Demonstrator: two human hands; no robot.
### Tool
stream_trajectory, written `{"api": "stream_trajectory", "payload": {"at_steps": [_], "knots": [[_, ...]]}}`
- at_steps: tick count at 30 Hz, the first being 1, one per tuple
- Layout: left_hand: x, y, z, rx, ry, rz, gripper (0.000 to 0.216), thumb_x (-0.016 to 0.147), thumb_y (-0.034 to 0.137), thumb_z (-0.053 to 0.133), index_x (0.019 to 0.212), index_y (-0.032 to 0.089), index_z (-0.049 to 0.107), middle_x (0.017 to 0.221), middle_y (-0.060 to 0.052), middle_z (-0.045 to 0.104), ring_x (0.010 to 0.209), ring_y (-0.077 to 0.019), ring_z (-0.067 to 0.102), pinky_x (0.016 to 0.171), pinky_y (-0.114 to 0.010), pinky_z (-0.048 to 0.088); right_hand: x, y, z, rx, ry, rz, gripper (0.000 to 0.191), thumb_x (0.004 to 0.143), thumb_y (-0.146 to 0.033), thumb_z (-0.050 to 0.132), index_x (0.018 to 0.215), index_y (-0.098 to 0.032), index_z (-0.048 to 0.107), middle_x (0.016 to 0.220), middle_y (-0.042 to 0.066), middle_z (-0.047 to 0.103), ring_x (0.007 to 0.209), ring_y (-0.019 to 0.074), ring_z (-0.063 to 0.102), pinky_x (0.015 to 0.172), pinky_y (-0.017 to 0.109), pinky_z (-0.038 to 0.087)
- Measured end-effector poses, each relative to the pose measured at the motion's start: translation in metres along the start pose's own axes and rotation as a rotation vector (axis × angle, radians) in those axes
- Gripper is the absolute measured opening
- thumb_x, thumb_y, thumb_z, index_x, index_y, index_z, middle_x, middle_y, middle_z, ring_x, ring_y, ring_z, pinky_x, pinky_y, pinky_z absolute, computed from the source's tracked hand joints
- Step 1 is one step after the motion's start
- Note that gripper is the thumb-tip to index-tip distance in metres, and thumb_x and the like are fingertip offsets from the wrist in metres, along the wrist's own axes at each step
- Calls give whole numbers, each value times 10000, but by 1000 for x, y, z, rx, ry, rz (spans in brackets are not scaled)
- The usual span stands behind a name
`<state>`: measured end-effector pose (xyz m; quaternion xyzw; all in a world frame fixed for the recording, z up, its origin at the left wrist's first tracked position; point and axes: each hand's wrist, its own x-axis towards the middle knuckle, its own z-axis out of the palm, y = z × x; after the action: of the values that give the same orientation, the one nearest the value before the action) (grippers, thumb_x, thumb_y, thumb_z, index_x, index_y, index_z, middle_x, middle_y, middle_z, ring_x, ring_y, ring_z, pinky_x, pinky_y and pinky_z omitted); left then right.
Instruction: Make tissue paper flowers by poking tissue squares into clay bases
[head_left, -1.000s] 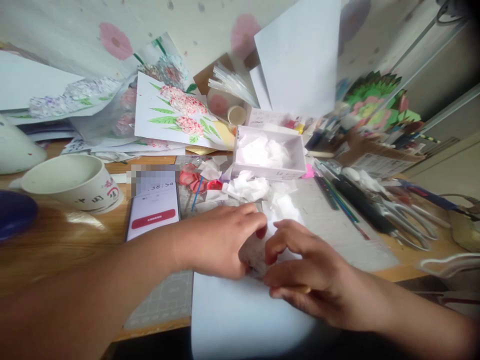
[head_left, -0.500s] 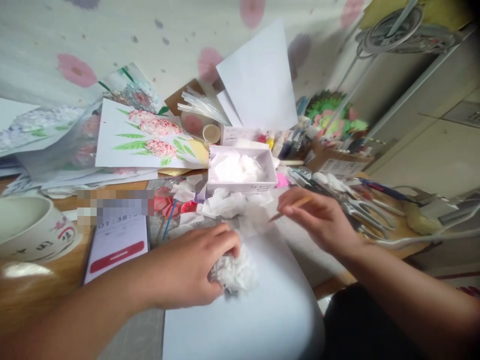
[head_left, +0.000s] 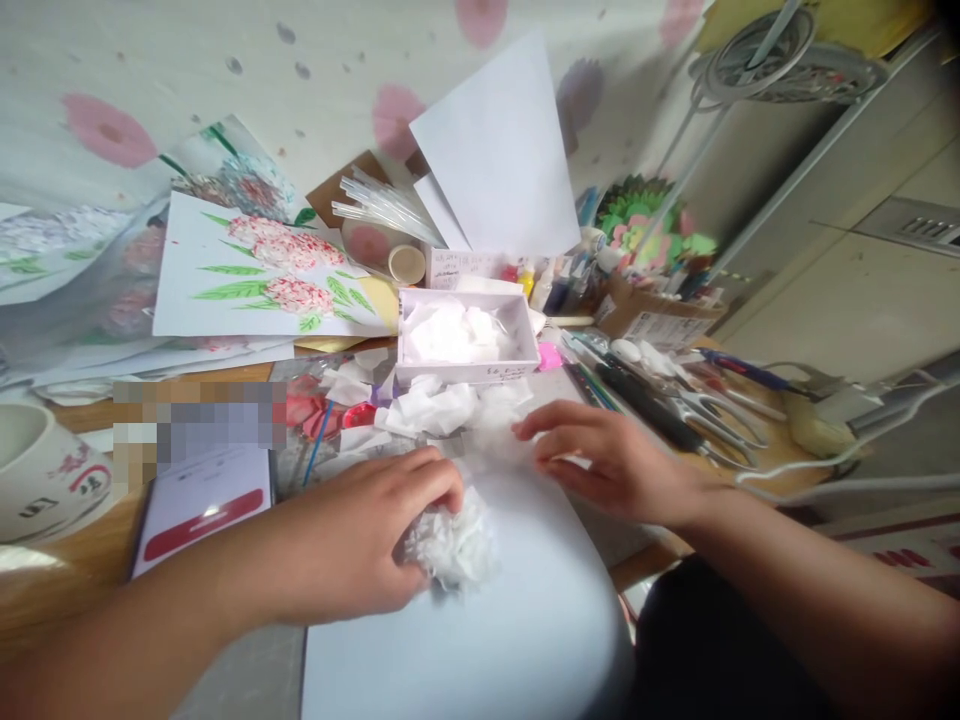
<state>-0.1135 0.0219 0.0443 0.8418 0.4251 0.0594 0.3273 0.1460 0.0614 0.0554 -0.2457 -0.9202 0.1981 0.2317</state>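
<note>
My left hand (head_left: 375, 530) is curled around the left side of a ruffled white paper flower (head_left: 457, 545), fingers behind it and thumb in front. The flower rests on a white sheet (head_left: 465, 650). My right hand (head_left: 592, 460) hovers over the sheet's far right edge, fingers parted and slightly blurred, with no tool visible in it. Just left of its fingertips lies a pale translucent tissue piece (head_left: 495, 435). Loose white paper pieces (head_left: 427, 408) are heaped behind the flower. Behind these stands a small white box (head_left: 469, 372) holding more white pieces (head_left: 450, 332).
At the left are a phone (head_left: 202, 520) and a white bowl (head_left: 52, 470). A picture of red-and-white flowers (head_left: 180, 260) leans at the back. Scissors (head_left: 724, 425) and several pens lie on the right, near a white cable (head_left: 825, 460) and a cardboard box (head_left: 660, 315) of supplies.
The thin wooden stick that was in my right hand is out of sight, and those fingers have spread. My left hand keeps its hold on the flower. The view has shifted slightly right.
</note>
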Motion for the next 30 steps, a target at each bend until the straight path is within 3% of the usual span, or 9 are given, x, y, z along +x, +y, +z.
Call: {"api": "stream_trajectory", "payload": {"at_steps": [3,9,13,16,20,23,26,30], "knots": [[-1,2,0,10,10,-13,341,610,146,518,914,292,466,950,58,512,875,-174,478,722,-273,345,-2,1,4,-66,-15,-39,106,854,-95,512,874,-161,593,1007,111,640,882,160,615,744,291,509],[-1,8,-7,17,-45,-43,321,614,152,525,906,279,484,948,50,519,873,-171,498,716,-271,371,2,1,4,-6,287,18,103,829,-78,552,814,-173,591,824,66,669,775,157,644,682,289,526],[1,3,-6,30,2,9,341,606,165,542,922,285,494,960,45,522,891,-181,502,736,-279,382,1,-14,6,197,349,26,155,834,-49,534,798,-187,592,822,49,669,810,185,653,702,345,540],[2,-1,-3,66,22,51,345,614,201,573,943,279,504,954,29,524,870,-188,505,735,-287,387,0,-41,10,413,298,22,164,849,-54,523,849,-196,605,822,38,664,838,193,653,709,360,557],[0,-4,-4,58,-10,98,358,611,223,615,945,263,493,898,30,511,777,-158,496,627,-251,376,5,-73,17,591,57,29,95,883,-123,509,885,-179,586,792,45,671,772,159,663,646,280,569],[0,-4,-4,64,-16,108,357,623,214,630,951,257,495,940,27,509,799,-150,492,645,-245,379,8,-80,28,326,-68,-128,82,877,-130,514,891,-124,594,832,103,685,763,159,663,665,256,566],[0,-4,-2,77,-3,123,344,635,214,632,948,257,495,972,26,514,833,-155,498,700,-261,389,9,-78,40,7,-73,-379,180,887,-132,475,808,-91,632,820,135,703,713,182,669,732,299,566],[2,-5,-1,88,16,144,318,656,232,621,947,250,495,967,23,521,835,-160,504,717,-274,393,9,-81,42,-63,-66,-475,240,881,-108,464,730,-81,649,730,127,712,634,185,673,766,307,566]]}}
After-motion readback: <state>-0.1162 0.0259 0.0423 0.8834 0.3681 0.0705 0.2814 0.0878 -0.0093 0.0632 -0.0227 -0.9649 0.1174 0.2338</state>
